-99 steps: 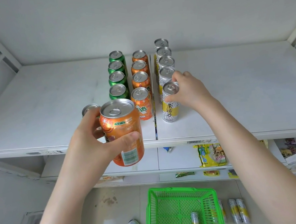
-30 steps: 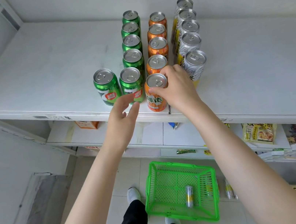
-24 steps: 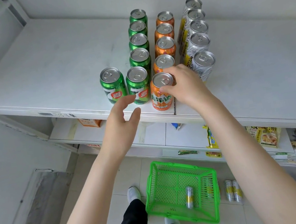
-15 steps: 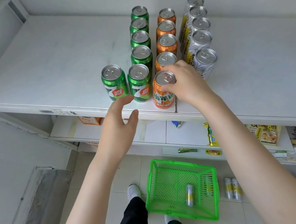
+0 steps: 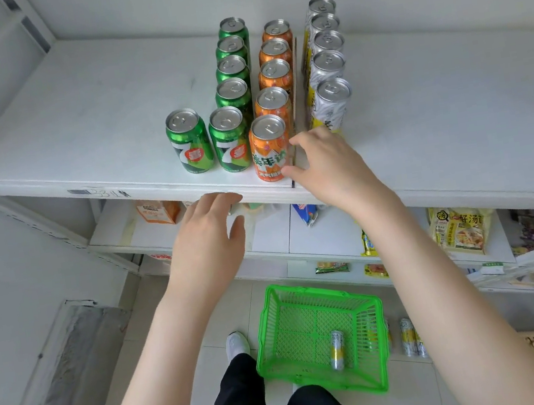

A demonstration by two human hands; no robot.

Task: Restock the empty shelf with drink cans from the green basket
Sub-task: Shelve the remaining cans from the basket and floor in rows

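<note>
- The front orange can (image 5: 269,148) stands upright at the front edge of the white shelf (image 5: 81,126); all places below are told from this can.
- Behind it, four more orange cans (image 5: 275,72) stand in one line toward the back wall.
- Just left of it stands a green can (image 5: 230,140), and further left a second green can (image 5: 188,146), both upright.
- Behind and left of it, a line of four green cans (image 5: 231,68) runs toward the wall.
- Behind and right of it, five silver cans (image 5: 328,64) stand in a line.
- The right hand (image 5: 330,168) is just right of it. Its grip is apart, with loosely spread fingers that hold nothing. The thumb tip lies at the can's lower right side; I cannot tell if it touches.
- The left hand (image 5: 208,238) is below and left of it, in front of the shelf edge. Its grip is apart, the fingers straight and empty.
- Well below it, on the floor, stands the green basket (image 5: 278,336), with one silver-and-yellow can (image 5: 336,349) lying inside.
</note>
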